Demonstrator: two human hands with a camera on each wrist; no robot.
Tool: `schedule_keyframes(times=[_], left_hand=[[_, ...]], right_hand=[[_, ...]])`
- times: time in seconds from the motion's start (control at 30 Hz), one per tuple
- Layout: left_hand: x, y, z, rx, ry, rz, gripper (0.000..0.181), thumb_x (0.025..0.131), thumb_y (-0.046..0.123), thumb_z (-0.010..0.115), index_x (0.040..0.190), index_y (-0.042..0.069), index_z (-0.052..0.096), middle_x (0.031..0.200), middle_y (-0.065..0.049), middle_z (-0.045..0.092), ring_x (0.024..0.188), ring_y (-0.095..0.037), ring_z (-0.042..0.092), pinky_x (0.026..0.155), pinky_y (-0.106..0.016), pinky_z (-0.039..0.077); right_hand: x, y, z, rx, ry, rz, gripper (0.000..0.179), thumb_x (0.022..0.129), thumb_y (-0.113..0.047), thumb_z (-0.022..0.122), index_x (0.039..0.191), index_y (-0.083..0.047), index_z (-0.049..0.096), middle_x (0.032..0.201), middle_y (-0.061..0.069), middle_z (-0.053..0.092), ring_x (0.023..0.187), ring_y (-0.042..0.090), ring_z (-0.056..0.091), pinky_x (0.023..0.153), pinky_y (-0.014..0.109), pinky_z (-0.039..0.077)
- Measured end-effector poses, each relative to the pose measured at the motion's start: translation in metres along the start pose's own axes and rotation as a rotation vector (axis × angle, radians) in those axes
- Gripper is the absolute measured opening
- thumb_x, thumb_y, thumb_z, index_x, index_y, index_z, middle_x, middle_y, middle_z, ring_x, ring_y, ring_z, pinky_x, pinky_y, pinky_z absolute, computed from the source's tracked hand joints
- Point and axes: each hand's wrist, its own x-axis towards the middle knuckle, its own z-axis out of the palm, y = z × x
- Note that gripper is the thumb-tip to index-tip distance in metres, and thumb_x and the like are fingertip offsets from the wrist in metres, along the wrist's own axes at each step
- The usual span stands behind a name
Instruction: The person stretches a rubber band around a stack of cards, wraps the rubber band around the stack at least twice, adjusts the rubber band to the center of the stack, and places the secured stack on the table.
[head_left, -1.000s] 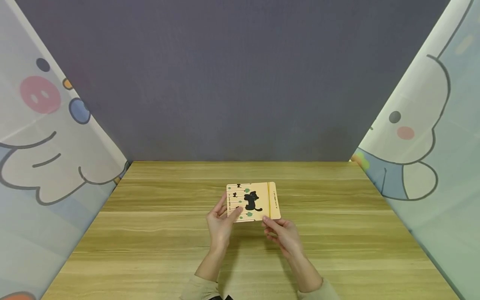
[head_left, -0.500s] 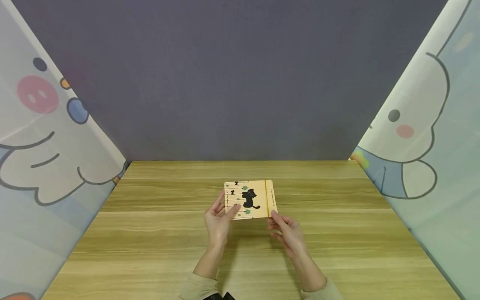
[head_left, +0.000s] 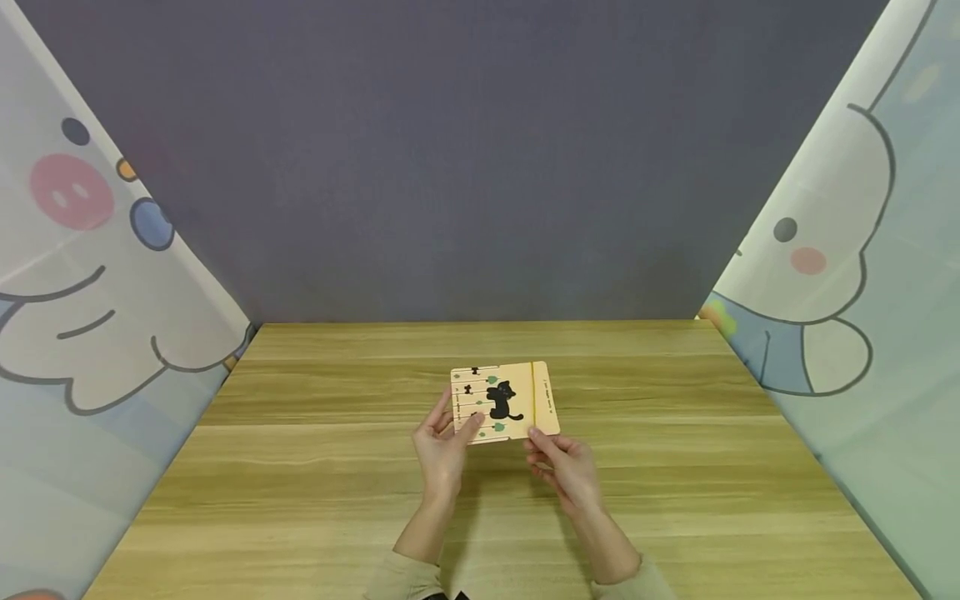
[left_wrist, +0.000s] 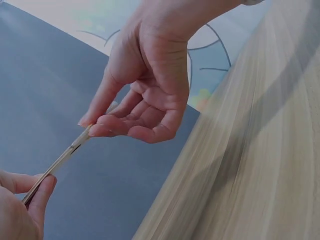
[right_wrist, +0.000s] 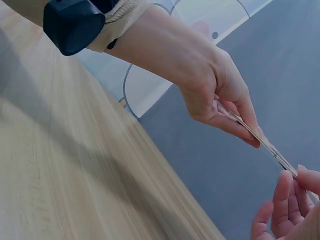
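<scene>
A small cream notebook [head_left: 521, 379], its cover printed with a black cat and green leaves, is held up over the table in the head view. Around its right end runs a yellow elastic band [head_left: 534, 392]. My left hand [head_left: 441, 458] grips the left end, thumb lying across the cover and fingers behind. The right hand [head_left: 573, 475] pinches the near edge, its thumb tip right at the band. Seen edge-on in the left wrist view, the notebook [left_wrist: 62, 159] looks thin and slants between the right hand [left_wrist: 145, 95] and the left hand [left_wrist: 17, 210].
Beneath both hands lies a wood-grain table [head_left: 300, 483]. A dark grey panel [head_left: 480, 167] rises at its far edge. Cartoon-printed curtains flank it, a left one [head_left: 112, 292] and a right one [head_left: 900, 375]. A black device [right_wrist: 72, 25] sits on the left wrist.
The right thumb went rightward to the corner past the band, then came back left onto the band. The notebook shifted slightly left, then a little back; the left hand kept its hold.
</scene>
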Motion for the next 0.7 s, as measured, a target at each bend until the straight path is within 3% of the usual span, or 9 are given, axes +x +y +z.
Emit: schedule_keyframes(times=[0.27, 0.4, 0.5, 0.57, 0.63, 0.7], left_hand=[[0.000, -0.001, 0.001, 0.013, 0.018, 0.006, 0.059, 0.067, -0.005, 0.073, 0.121, 0.003, 0.053, 0.085, -0.024, 0.062, 0.056, -0.012, 0.061, 0.052, -0.020, 0.053], [0.002, -0.005, -0.002, -0.003, 0.014, 0.028, 0.060, 0.065, -0.003, 0.075, 0.121, 0.003, 0.053, 0.087, -0.023, 0.062, 0.063, -0.020, 0.064, 0.056, -0.027, 0.055], [0.016, -0.035, -0.011, -0.078, -0.044, 0.108, 0.060, 0.067, 0.000, 0.075, 0.122, 0.005, 0.053, 0.088, -0.018, 0.064, 0.068, -0.022, 0.065, 0.058, -0.027, 0.055], [0.020, -0.044, -0.015, -0.114, -0.072, 0.143, 0.059, 0.068, 0.000, 0.074, 0.123, 0.006, 0.052, 0.088, -0.017, 0.065, 0.069, -0.022, 0.065, 0.057, -0.026, 0.055], [0.020, -0.043, -0.017, -0.113, -0.074, 0.141, 0.059, 0.068, 0.000, 0.074, 0.123, 0.006, 0.052, 0.088, -0.017, 0.065, 0.068, -0.022, 0.065, 0.057, -0.025, 0.055], [0.014, -0.024, -0.015, -0.072, -0.043, 0.100, 0.059, 0.067, -0.001, 0.074, 0.122, 0.004, 0.052, 0.087, -0.019, 0.064, 0.066, -0.022, 0.065, 0.056, -0.026, 0.055]], right_hand=[[0.001, 0.004, 0.004, -0.012, -0.079, -0.006, 0.019, 0.078, -0.022, 0.068, 0.079, -0.003, 0.066, 0.073, 0.007, 0.067, 0.058, 0.013, 0.060, 0.062, 0.028, 0.054], [0.009, 0.013, -0.006, -0.068, -0.214, -0.093, 0.022, 0.081, -0.023, 0.065, 0.086, -0.002, 0.066, 0.079, 0.009, 0.067, 0.063, 0.014, 0.062, 0.064, 0.031, 0.055], [0.011, 0.012, -0.014, -0.157, -0.284, -0.159, 0.029, 0.084, -0.025, 0.062, 0.093, 0.002, 0.065, 0.083, 0.009, 0.067, 0.067, 0.015, 0.063, 0.065, 0.033, 0.055], [0.010, 0.008, -0.018, -0.220, -0.299, -0.163, 0.031, 0.084, -0.025, 0.062, 0.095, 0.004, 0.064, 0.083, 0.009, 0.067, 0.067, 0.015, 0.062, 0.063, 0.031, 0.055], [0.002, -0.004, -0.018, -0.284, -0.290, -0.140, 0.038, 0.082, -0.024, 0.063, 0.097, 0.010, 0.060, 0.082, 0.012, 0.066, 0.067, 0.016, 0.062, 0.064, 0.034, 0.055], [-0.002, -0.012, -0.020, -0.323, -0.302, -0.130, 0.038, 0.083, -0.020, 0.063, 0.099, 0.014, 0.057, 0.082, 0.013, 0.065, 0.067, 0.017, 0.062, 0.065, 0.035, 0.054]])
